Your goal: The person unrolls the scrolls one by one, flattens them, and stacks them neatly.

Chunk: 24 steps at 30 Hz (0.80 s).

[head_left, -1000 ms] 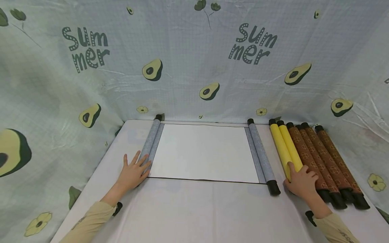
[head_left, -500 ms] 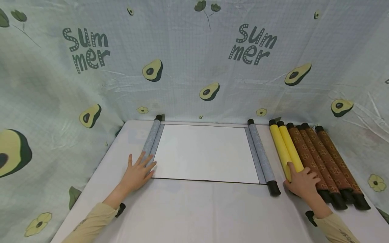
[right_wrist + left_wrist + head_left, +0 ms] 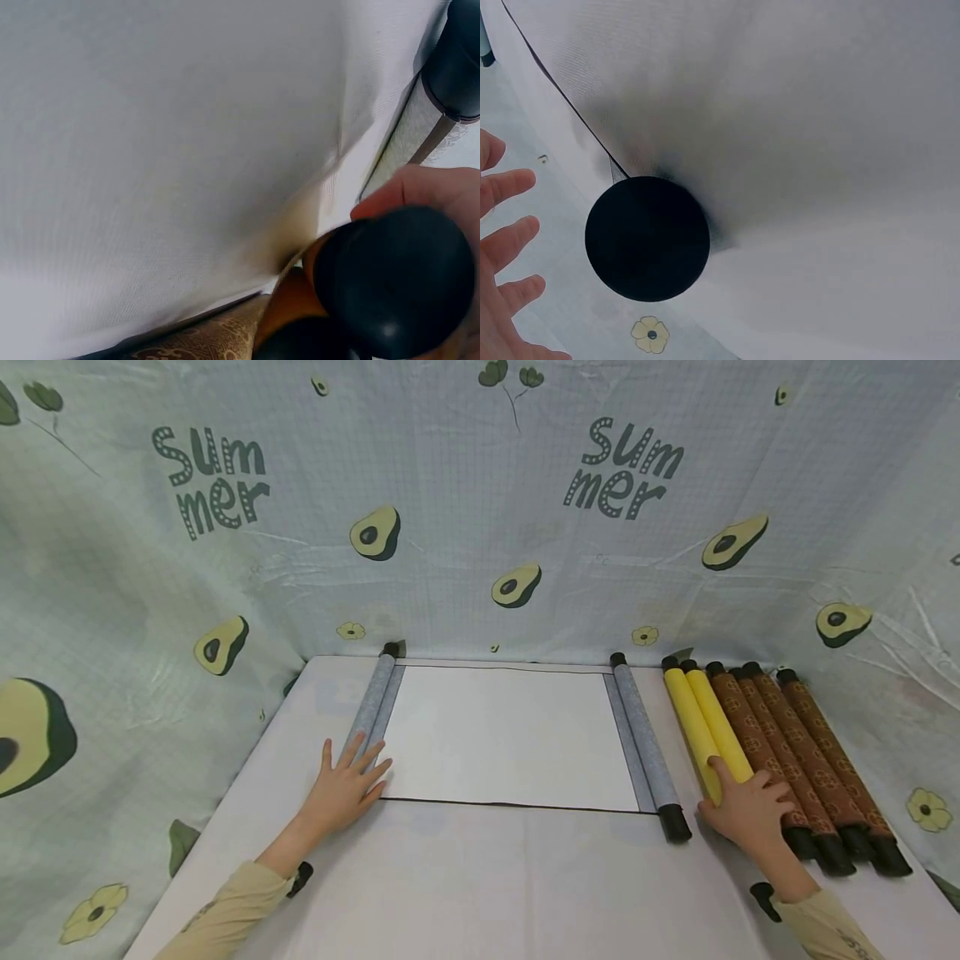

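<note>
A scroll with a white sheet lies unrolled, with a grey-blue roll at each side. My left hand lies over the near part of the left roll, fingers straight and spread. In the left wrist view its fingers show beside that roll's round black end. My right hand grips the near part of the yellow scrolls, covering their near ends in the head view. Its thumb lies along the black end caps in the right wrist view.
Several brown patterned scrolls lie side by side to the right of the yellow ones. The open scroll's right roll ends in a black knob left of my right hand. A printed curtain hangs behind the white table.
My left hand has shifted a little to the right over the left roll. The yellow scrolls have moved very slightly left under my right hand, which is otherwise nearly still.
</note>
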{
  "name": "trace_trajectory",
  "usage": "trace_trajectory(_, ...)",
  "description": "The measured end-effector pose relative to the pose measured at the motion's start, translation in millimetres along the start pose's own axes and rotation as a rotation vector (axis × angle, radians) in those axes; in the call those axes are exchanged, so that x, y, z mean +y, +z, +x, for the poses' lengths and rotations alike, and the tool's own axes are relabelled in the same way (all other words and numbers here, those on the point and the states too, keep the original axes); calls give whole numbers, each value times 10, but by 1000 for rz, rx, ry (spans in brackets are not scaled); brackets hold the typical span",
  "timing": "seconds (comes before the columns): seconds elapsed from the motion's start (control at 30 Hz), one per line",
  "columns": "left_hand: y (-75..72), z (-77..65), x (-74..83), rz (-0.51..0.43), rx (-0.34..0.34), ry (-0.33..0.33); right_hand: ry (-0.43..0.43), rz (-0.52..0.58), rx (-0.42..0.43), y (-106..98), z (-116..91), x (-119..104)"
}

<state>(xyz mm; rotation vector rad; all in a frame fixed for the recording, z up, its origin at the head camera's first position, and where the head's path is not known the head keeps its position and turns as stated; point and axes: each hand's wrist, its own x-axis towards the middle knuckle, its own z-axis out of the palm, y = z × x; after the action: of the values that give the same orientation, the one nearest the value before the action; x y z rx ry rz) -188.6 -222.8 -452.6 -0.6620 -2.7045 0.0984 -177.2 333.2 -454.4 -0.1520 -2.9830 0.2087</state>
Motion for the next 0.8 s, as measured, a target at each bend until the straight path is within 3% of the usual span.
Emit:
trace_trajectory(0.5, -23, 28, 16, 11, -22, 6, -8, 18, 97, -42, -30, 2)
trace_trajectory(0.8, 14, 34, 30, 6, 32, 36, -25, -4, 129, -63, -32, -8)
